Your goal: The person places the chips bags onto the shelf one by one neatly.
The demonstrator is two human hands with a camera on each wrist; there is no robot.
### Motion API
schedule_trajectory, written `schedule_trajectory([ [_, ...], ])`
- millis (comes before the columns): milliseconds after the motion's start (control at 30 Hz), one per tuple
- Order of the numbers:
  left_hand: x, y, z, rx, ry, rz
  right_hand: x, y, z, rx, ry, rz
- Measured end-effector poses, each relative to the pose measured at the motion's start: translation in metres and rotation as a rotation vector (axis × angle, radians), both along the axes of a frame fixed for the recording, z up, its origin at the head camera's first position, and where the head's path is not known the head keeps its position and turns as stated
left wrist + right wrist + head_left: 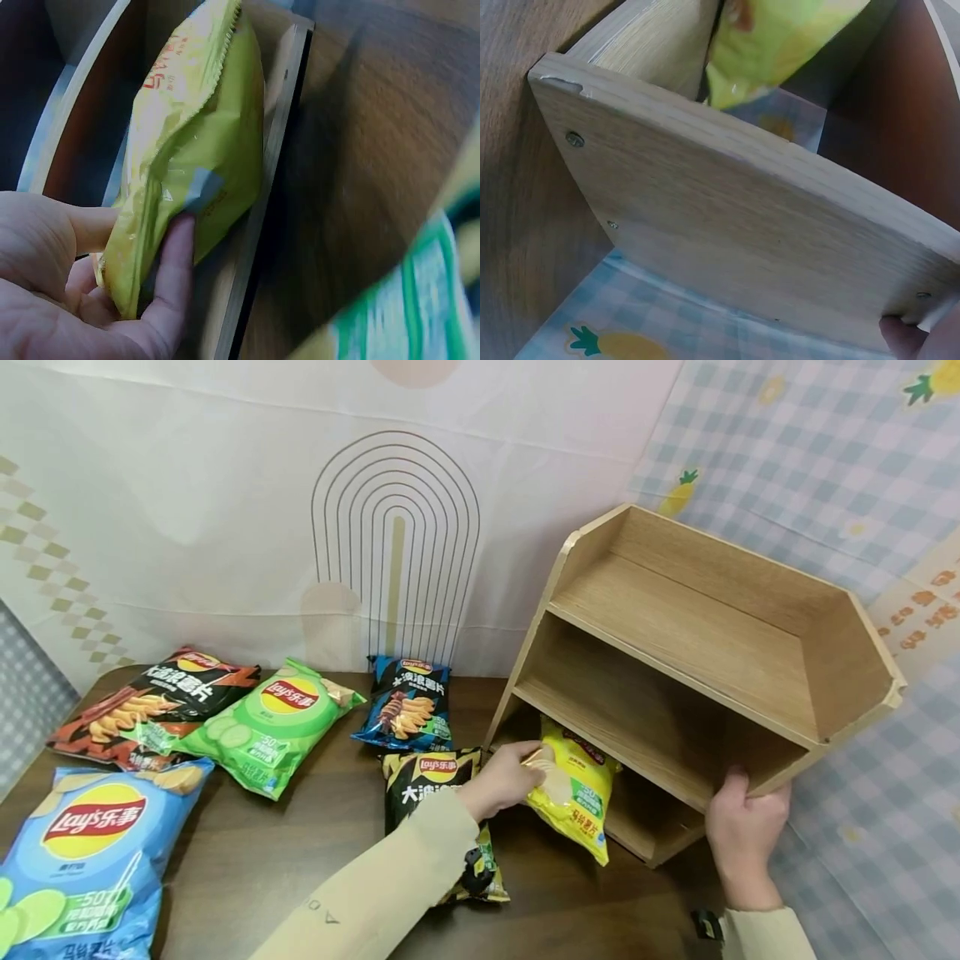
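A yellow bag of potato chips (576, 789) is pinched at its left edge by my left hand (501, 783). It sits tilted at the lowest opening of a wooden shelf (697, 618), partly inside. In the left wrist view, the thumb and fingers lie on either side of the bag (217, 142). My right hand (747, 828) grips the right side of the shelf near the middle board. Only a bit of this hand (922, 341) shows at the corner of the right wrist view, against the side panel (727, 202).
Beneath my left forearm lies a black-and-gold chip bag (431, 774). Behind it is a dark blue-edged one (408, 706). Farther left are a green bag (273, 727), a black-and-red bag (161, 706) and a large blue bag (93, 852). A cloth-covered wall (247, 527) stands behind the table (262, 860).
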State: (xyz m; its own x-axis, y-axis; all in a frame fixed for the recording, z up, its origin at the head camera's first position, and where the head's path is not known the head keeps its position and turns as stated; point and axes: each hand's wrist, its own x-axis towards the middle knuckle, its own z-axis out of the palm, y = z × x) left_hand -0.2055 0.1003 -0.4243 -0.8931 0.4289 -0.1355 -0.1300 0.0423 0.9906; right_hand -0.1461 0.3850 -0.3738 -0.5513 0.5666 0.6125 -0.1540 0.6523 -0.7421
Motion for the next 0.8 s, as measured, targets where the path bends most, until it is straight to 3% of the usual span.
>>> schedule_trajectory([
  [100, 0.003, 0.015, 0.0, -0.004, 0.013, -0.021, 0.003, 0.002, 0.004, 0.004, -0.035, 0.0],
  [233, 0.008, 0.024, -0.001, -0.053, 0.008, -0.095, 0.007, 0.003, 0.018, -0.043, -0.098, -0.004],
  [400, 0.01, 0.031, -0.005, -0.124, 0.023, -0.168, 0.005, 0.001, 0.037, -0.023, -0.09, 0.008],
  [500, 0.012, 0.037, -0.007, -0.213, 0.172, -0.182, 0.005, -0.001, 0.039, 0.022, -0.092, -0.006],
  [667, 0.017, 0.046, -0.01, -0.54, 0.483, -0.099, 0.004, -0.002, 0.04, 0.047, -0.091, -0.031],
  [733, 0.018, 0.049, -0.01, -0.604, 0.51, -0.073, 0.005, -0.002, 0.04, 0.048, -0.086, -0.031],
  [800, 0.019, 0.052, -0.011, -0.609, 0.527, -0.068, 0.005, -0.001, 0.04, 0.05, -0.083, -0.029],
])
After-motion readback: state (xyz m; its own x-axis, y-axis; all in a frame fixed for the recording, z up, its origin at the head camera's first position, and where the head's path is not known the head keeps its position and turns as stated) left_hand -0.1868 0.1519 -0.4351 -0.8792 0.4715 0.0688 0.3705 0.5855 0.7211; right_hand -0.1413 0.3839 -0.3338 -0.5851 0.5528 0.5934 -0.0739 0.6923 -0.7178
